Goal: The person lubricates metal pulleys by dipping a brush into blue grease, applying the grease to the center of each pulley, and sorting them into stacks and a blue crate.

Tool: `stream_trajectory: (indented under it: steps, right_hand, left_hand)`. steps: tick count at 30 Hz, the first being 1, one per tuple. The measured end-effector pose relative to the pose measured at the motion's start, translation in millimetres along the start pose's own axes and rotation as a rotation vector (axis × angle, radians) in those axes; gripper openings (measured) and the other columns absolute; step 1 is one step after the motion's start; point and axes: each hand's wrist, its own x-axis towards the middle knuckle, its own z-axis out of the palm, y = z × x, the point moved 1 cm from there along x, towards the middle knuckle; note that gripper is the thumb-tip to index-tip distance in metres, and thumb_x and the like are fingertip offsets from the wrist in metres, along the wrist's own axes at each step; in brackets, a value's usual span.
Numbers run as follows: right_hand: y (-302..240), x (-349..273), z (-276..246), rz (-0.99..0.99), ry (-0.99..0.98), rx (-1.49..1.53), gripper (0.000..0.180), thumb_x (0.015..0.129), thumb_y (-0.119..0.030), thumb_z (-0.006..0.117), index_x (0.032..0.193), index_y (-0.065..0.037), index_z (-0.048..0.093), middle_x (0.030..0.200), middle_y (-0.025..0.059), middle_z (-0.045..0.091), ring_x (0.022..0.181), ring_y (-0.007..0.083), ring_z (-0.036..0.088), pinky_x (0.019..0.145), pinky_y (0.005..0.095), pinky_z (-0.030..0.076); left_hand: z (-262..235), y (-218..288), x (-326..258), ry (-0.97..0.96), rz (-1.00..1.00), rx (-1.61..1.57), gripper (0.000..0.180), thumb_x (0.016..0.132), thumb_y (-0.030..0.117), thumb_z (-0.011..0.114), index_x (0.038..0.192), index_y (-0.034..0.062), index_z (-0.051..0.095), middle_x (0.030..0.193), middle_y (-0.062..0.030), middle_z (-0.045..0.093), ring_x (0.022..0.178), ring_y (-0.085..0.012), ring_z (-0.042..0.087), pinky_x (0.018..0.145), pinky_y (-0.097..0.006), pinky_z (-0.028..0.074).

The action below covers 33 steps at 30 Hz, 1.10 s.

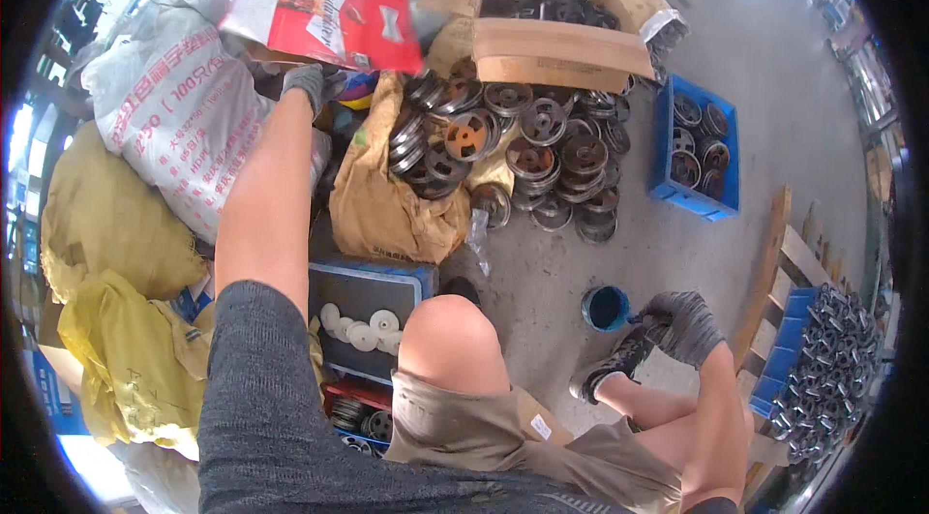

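While a white printed sack [145, 117] slumps left of the brown paper sack [397, 224], the gloved left hand [308, 86] is at the paper sack's upper left, its grip clamped on the lower edge of a red-and-white carton [334, 20], probably to keep it tilted up. Right of the paper sack, dark metal wheels [544, 120] lean stacked together, likely to save room. Farther right of it, a blue cup [606, 308] stands beside the gloved right hand [685, 325]; whether that grip is closed, I cannot tell.
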Motion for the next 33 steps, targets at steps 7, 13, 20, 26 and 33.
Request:
stream_trajectory:
  steps: [7, 13, 20, 26, 33]
  right_hand:
    - [-3.7, -4.8, -0.2, 0.053, -0.029, -0.006, 0.013, 0.076, -0.010, 0.072, 0.089, -0.005, 0.072, 0.076, 0.0171, 0.067, 0.069, 0.0305, 0.067, 0.065, 0.0372, 0.053]
    - [-1.4, -3.4, -0.4, 0.066, -0.045, 0.014, 0.011, 0.078, -0.008, 0.069, 0.088, -0.004, 0.072, 0.075, 0.0163, 0.067, 0.068, 0.0311, 0.067, 0.065, 0.0374, 0.054]
    - [-3.7, 9.0, 7.9, 0.006, -0.020, 0.052, 0.013, 0.077, -0.004, 0.067, 0.089, -0.005, 0.072, 0.075, 0.0159, 0.067, 0.067, 0.0308, 0.067, 0.063, 0.0372, 0.054]
    - [2.7, 10.4, 8.7, 0.035, -0.043, 0.049, 0.016, 0.076, -0.003, 0.067, 0.091, -0.007, 0.072, 0.074, 0.0152, 0.066, 0.066, 0.0308, 0.066, 0.062, 0.0365, 0.053]
    - [-6.2, -4.0, -14.0, 0.060, 0.031, 0.007, 0.019, 0.077, -0.002, 0.068, 0.094, -0.007, 0.072, 0.075, 0.0137, 0.067, 0.067, 0.0247, 0.068, 0.063, 0.0332, 0.054]
  left_hand:
    - [63.8, -68.1, 45.4, 0.181, 0.518, 1.203, 0.041, 0.085, 0.033, 0.061, 0.123, 0.0182, 0.062, 0.115, -0.0015, 0.063, 0.120, -0.0190, 0.055, 0.107, -0.051, 0.037]
    - [156.6, -123.9, -4.1, 0.105, 0.479, 0.543, 0.031, 0.087, 0.023, 0.060, 0.113, 0.0091, 0.068, 0.109, -0.0145, 0.068, 0.097, -0.0330, 0.067, 0.079, -0.042, 0.054]
    - [204.0, -78.3, -151.0, -0.481, 0.490, 1.201, 0.043, 0.092, 0.017, 0.054, 0.135, 0.0148, 0.053, 0.138, -0.0131, 0.055, 0.128, -0.0253, 0.052, 0.104, -0.033, 0.044]
    - [257.3, -138.5, -121.9, -0.186, 0.972, 1.218, 0.031, 0.089, 0.022, 0.058, 0.119, 0.0133, 0.064, 0.110, -0.0136, 0.068, 0.107, -0.0294, 0.064, 0.092, -0.044, 0.050]
    - [241.2, -83.7, -135.6, -0.627, 0.787, 1.388, 0.040, 0.091, 0.037, 0.057, 0.130, 0.0284, 0.061, 0.132, -0.0109, 0.060, 0.118, -0.0279, 0.058, 0.104, -0.042, 0.042]
